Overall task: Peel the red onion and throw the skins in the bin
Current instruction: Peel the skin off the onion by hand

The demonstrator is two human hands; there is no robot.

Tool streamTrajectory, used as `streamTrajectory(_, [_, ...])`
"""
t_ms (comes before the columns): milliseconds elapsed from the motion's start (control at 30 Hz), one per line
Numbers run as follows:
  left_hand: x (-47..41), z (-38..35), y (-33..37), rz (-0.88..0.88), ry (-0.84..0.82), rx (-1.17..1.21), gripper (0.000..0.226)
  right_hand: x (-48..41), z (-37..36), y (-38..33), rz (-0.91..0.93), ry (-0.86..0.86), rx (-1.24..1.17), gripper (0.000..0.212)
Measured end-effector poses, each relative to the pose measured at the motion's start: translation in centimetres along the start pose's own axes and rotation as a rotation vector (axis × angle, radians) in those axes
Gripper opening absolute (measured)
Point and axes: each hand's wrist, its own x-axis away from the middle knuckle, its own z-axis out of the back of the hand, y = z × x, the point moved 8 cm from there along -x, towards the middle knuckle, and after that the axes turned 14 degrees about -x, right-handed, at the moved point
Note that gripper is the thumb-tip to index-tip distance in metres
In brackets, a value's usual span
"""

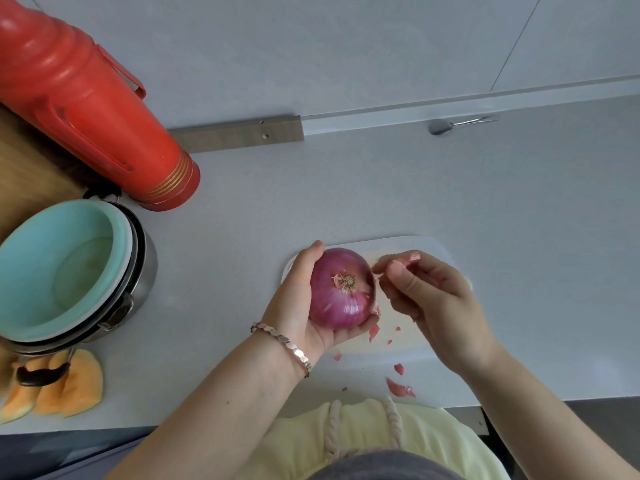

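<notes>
Round purple-red onion sat cupped in the left hand, fingers curled under and around it, held above the left end of the pale plastic cutting board. Right hand, just right of it, pinched a thin pink strip of skin between thumb and fingertips. That skin looked papery and brittle (it would likely tear into flakes), the bulb firm, smooth, probably slippery; best taken at a loose edge. Torn pink scraps lay nearer. No bin was in view; the onion's underside was hidden.
</notes>
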Motion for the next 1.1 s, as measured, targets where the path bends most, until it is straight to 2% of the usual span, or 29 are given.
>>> streamTrajectory(133, [0.2,0.1,0.3,-0.026,0.024,-0.046,0.038,-0.2,0.3,-0.2,-0.044,-0.001,-0.166,0.019])
streamTrajectory(267, [0.3,0.0,0.7,-0.085,0.015,-0.099,0.037,-0.1,-0.1,-0.6,0.000,-0.029,0.003,0.034])
streamTrajectory(400, [0.2,0.1,1.2,-0.161,0.012,-0.147,0.049,0.1,-1.1,-1.2,0.065,-0.114,0.077,0.020])
streamTrajectory(467, [0.2,0.1,1.4,-0.196,0.008,-0.168,0.058,0.2,-1.5,-1.4,0.071,-0.147,0.053,0.004])
streamTrajectory(500, [0.2,0.1,1.5,-0.207,0.004,-0.171,0.064,0.2,-1.4,-1.4,0.074,-0.149,0.036,0.009])
streamTrajectory(567, [0.3,0.1,1.5,-0.214,0.007,-0.168,0.074,0.1,-1.3,-1.2,0.048,-0.125,0.012,0.034])
streamTrajectory(633, [0.4,0.1,1.4,-0.208,0.002,-0.170,0.069,0.0,-1.1,-1.1,0.023,-0.053,-0.012,0.041])
streamTrajectory(733, [0.4,-0.2,1.4,-0.194,-0.012,-0.159,0.048,-0.2,-0.7,-0.7,-0.020,0.021,-0.039,0.035])
streamTrajectory(867, [0.3,0.0,1.5,-0.203,0.003,-0.178,0.056,0.2,-0.8,-1.7,0.076,0.029,0.137,0.023])
streamTrajectory(967, [0.3,0.1,1.6,-0.211,0.006,-0.203,0.069,0.7,-1.8,-2.6,0.198,-0.034,0.358,0.020])
streamTrajectory(1100, [0.2,-0.1,1.5,-0.199,-0.007,-0.178,0.054,1.2,-2.6,-3.1,0.325,-0.051,0.599,0.030])
